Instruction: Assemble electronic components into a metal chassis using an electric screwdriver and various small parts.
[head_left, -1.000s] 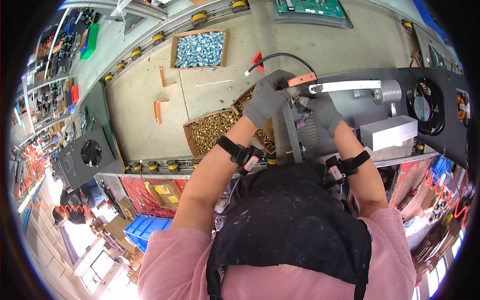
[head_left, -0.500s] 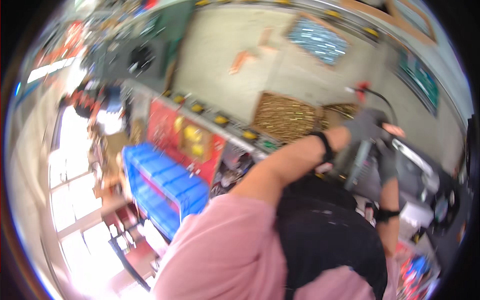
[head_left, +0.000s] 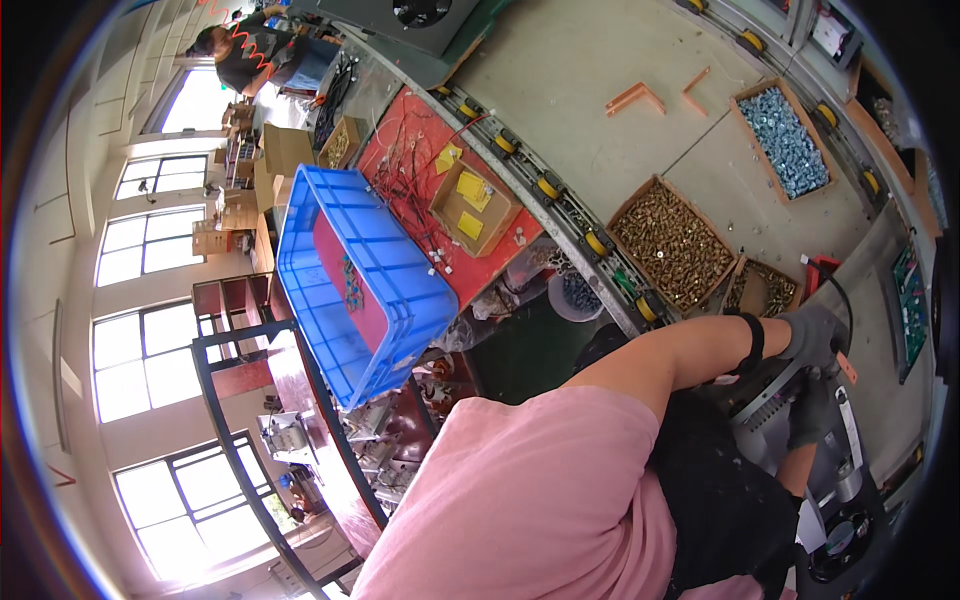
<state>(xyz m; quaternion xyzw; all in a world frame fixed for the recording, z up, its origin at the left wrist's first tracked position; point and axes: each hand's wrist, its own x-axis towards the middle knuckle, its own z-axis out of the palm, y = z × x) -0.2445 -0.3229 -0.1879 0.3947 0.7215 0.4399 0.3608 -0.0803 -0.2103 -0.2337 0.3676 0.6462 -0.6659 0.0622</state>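
Observation:
My left hand (head_left: 812, 336), in a grey glove, is closed, and a copper bar with a hole (head_left: 847, 368) sticks out at its fingertips. Just below it, my right hand (head_left: 808, 412), also gloved, has its fingers bent near the same spot; what they hold is hidden. Both hands are over a grey metal housing (head_left: 770, 398) with a slotted edge. A light metal strip (head_left: 848, 425) lies along the housing beside my right hand. Beyond my left hand rests a tool with a red end and black cable (head_left: 822, 268).
Trays of brass-coloured fasteners (head_left: 672, 245) and silvery bolts (head_left: 783, 142) stand on the work surface, with angled copper bars (head_left: 635, 98) between. A green circuit board (head_left: 908, 305) lies at right. Left are a roller rail (head_left: 548, 186), a blue crate (head_left: 345, 235) and a person (head_left: 265, 60).
My view has swung, so the bench and trays appear further right and the picture is sharper. Both hands stay close together at the housing, with the copper bar still at my left fingers.

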